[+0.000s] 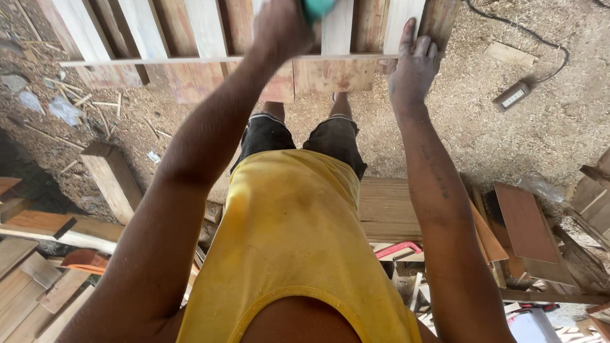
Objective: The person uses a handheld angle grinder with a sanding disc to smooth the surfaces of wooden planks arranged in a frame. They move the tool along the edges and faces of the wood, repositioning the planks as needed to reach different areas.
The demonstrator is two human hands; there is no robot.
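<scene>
**Both hands up on the slatted wood panel**

Hard to see first: my left hand (283, 25) is blurred and partly cut by the top edge, w/ a teal thing (318, 7) at its fingers. Only a corner of it shows, so can't tell what it is or whether my fingers clench it. The slatted panel (254, 38) runs off the top too, so its full extent is hidden. My feet are behind the panel's lower edge.

Counts: approx 7 pale slats visible across the panel, 1 thin cross strip along their lower ends. 1 black cable (527, 35) on the sawdust floor (483, 127), leading to 1 small grey box (512, 95). 1 thick wood block (113, 181) at my left, 1 red-handled tool (398, 249) down by my right hip, several loose boards (527, 228) stacked at both sides.

Pose: both arms stretched fwd. Right hand (413, 67) lies flat and released, fingers straight, palm on the panel's right end, gripping nothing. Left arm reaches to the panel's middle, hand on top of the slats.
</scene>
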